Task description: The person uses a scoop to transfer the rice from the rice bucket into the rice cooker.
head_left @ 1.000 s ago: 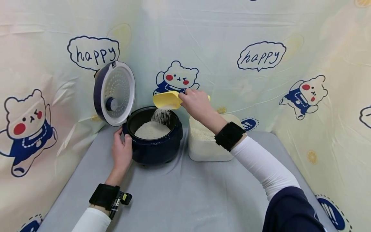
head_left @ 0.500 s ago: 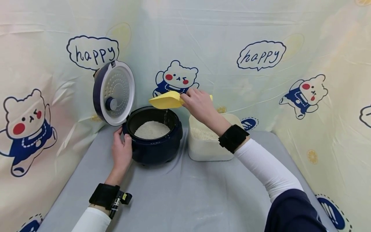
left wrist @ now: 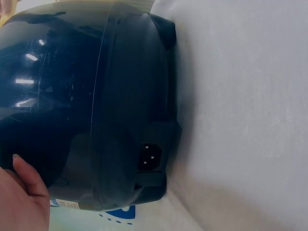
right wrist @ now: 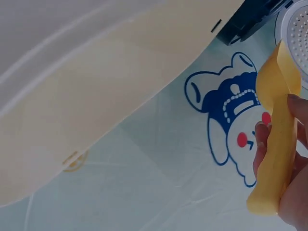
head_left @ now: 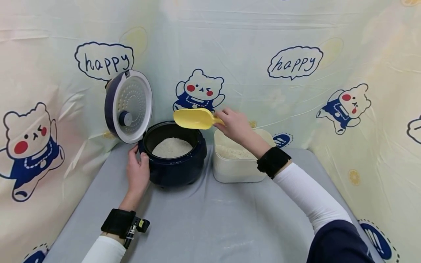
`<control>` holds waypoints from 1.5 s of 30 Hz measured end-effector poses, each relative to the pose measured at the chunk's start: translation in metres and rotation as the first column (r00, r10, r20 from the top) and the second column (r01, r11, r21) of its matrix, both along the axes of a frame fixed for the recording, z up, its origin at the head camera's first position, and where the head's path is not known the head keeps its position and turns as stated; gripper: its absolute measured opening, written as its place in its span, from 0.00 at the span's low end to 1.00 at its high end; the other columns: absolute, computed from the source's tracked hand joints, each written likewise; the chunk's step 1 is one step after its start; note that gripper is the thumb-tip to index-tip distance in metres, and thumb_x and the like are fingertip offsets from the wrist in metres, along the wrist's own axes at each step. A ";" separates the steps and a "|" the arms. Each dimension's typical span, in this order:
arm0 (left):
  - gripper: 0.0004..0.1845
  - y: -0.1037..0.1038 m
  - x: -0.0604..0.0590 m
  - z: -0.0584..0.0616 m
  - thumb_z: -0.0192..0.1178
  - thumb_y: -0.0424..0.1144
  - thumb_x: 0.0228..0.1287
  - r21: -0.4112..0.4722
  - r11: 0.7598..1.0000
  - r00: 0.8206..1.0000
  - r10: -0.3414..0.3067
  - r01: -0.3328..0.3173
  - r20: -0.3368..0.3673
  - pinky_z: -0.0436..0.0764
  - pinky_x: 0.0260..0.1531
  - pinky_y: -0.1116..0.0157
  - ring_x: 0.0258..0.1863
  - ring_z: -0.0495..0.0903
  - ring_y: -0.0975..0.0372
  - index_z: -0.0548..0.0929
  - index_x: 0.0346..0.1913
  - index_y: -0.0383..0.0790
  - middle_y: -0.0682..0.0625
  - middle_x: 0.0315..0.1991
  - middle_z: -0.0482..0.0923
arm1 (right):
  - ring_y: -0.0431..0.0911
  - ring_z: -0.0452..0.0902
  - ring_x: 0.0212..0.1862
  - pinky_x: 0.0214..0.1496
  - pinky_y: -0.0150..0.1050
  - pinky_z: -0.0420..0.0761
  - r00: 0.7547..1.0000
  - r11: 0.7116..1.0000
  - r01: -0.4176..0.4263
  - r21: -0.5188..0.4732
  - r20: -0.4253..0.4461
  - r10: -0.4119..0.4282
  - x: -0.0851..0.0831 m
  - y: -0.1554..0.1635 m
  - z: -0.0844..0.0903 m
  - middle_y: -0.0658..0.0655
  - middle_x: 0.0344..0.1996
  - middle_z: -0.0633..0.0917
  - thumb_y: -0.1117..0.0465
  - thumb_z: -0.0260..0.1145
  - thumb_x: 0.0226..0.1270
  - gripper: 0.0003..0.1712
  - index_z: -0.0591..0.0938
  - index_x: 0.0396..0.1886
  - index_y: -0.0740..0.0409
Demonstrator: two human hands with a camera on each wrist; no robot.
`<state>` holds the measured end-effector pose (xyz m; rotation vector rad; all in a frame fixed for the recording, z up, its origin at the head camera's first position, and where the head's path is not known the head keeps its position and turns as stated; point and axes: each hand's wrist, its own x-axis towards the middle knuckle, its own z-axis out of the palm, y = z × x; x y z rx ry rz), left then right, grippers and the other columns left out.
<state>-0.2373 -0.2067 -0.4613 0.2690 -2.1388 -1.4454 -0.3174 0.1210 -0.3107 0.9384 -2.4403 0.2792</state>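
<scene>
- Since a second ago the yellow scoop (head_left: 194, 118) has stopped pouring: no grains fall from it now, it lies nearly level, and the right hand (head_left: 236, 126) has drawn back toward the white container (head_left: 236, 171).
- Right hand's fingers are curled round the scoop's handle; the bowl of the scoop hangs over the far right rim of the rice cooker (head_left: 175, 168).
- Left hand (head_left: 138, 173) rests against the cooker's left side, thumb on the rim and fingers round the dark wall, in the same place as before.
- White rice (head_left: 171, 147) lies heaped in the cooker's pot.
- Cooker's lid (head_left: 129, 106) stands open and upright at the back left, its perforated inner plate facing the pot.
- White container sits just beside the cooker on the right, holding more rice, with the right wrist above it.
- Both stand on a grey tablecloth (head_left: 210, 223), with a bear-printed curtain (head_left: 296, 65) close behind.
</scene>
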 end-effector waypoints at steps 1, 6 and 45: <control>0.28 0.000 0.000 -0.001 0.44 0.44 0.79 0.000 1.000 1.000 0.002 -0.002 -0.003 0.65 0.65 0.44 0.52 0.69 0.43 0.67 0.75 0.34 0.31 0.67 0.72 | 0.53 0.80 0.38 0.39 0.42 0.82 1.000 1.000 0.001 0.002 0.009 -0.001 0.000 0.004 -0.002 0.61 0.43 0.85 0.54 0.74 0.69 0.18 0.86 0.52 0.59; 0.28 0.000 0.001 -0.002 0.45 0.43 0.78 0.008 1.000 1.000 0.004 -0.004 -0.030 0.65 0.64 0.44 0.52 0.70 0.42 0.67 0.75 0.33 0.32 0.70 0.71 | 0.55 0.81 0.40 0.41 0.44 0.84 0.999 1.000 0.001 0.001 0.037 -0.001 0.002 0.032 -0.010 0.62 0.44 0.86 0.55 0.73 0.70 0.18 0.85 0.54 0.60; 0.29 -0.004 0.002 0.003 0.43 0.49 0.82 -0.028 0.999 0.998 -0.030 0.031 0.063 0.65 0.46 0.51 0.37 0.67 0.48 0.64 0.78 0.39 0.40 0.35 0.67 | 0.46 0.70 0.23 0.25 0.43 0.78 0.903 0.749 0.307 0.587 0.069 -0.424 0.050 0.108 -0.006 0.54 0.19 0.77 0.65 0.73 0.67 0.12 0.81 0.24 0.58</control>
